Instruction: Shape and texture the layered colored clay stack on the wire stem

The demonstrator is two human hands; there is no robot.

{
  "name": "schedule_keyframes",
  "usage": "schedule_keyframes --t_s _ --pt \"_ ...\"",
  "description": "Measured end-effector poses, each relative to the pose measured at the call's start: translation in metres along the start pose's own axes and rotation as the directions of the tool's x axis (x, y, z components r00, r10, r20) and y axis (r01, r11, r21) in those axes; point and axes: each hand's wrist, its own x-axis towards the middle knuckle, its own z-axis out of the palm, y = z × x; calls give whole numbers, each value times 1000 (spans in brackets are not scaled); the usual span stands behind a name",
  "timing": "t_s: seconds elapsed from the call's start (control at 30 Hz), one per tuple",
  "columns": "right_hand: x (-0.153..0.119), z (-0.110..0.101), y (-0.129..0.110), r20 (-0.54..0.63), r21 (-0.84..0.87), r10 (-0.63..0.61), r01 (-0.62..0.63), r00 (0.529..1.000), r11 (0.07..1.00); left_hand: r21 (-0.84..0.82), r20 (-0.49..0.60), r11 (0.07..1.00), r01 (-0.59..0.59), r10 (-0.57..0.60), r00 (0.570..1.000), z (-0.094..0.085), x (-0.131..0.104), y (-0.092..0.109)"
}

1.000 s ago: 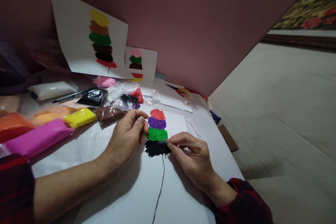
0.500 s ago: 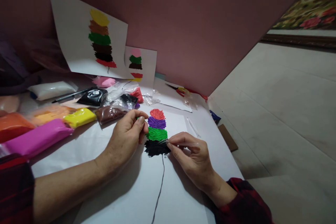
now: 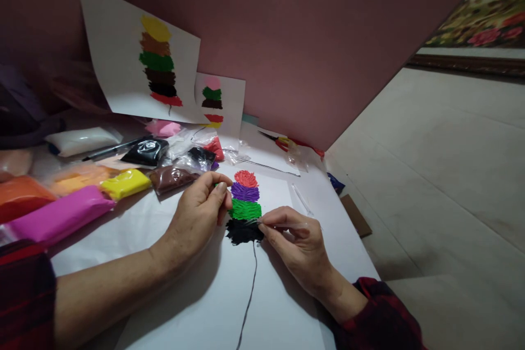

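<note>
On a white sheet [image 3: 197, 306] lies a column of textured clay: a red round [image 3: 246, 179], a purple band [image 3: 245, 192], a green band [image 3: 246, 209] and a ragged black band [image 3: 241, 231], with a thin dark line running down below. My right hand [image 3: 297, 243] pinches a thin clear tool [image 3: 283, 225], its tip at the black band. My left hand [image 3: 205, 202] is beside the purple and green bands, thumb and forefinger closed together; a speck of green shows at the fingertips, too small to name.
Clay packets lie at the left, among them magenta [image 3: 61, 217], yellow [image 3: 125, 184] and brown [image 3: 170, 179]. Two sheets with coloured columns [image 3: 118, 76] lean on the pink wall. Scissors [image 3: 281, 143] and a clear stick [image 3: 301, 198] lie behind my right hand.
My right hand and the clear tool have shifted slightly left over the black band. My left hand stays in nearly the same place.
</note>
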Motion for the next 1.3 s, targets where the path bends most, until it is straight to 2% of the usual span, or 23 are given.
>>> schedule_keyframes --t_s 0.37,0.5,0.6,0.83,1.3 --pt "2 3 -3 -10 86 -28 28 1000 996 5 -12 1000 -13 13 1000 0 0 0" --pt "3 -1 -6 -82 33 -95 98 992 995 0 -15 1000 -4 4 1000 0 0 1" --pt "2 -3 -7 -97 -19 -71 69 993 997 -10 -5 1000 -2 2 1000 0 -1 1" --pt "1 -2 -5 -62 -60 -51 47 997 997 -15 -3 1000 2 -2 1000 0 -2 -1" --pt "1 0 -4 -13 -37 -19 19 1000 999 27 -2 1000 -2 2 1000 0 -2 0"
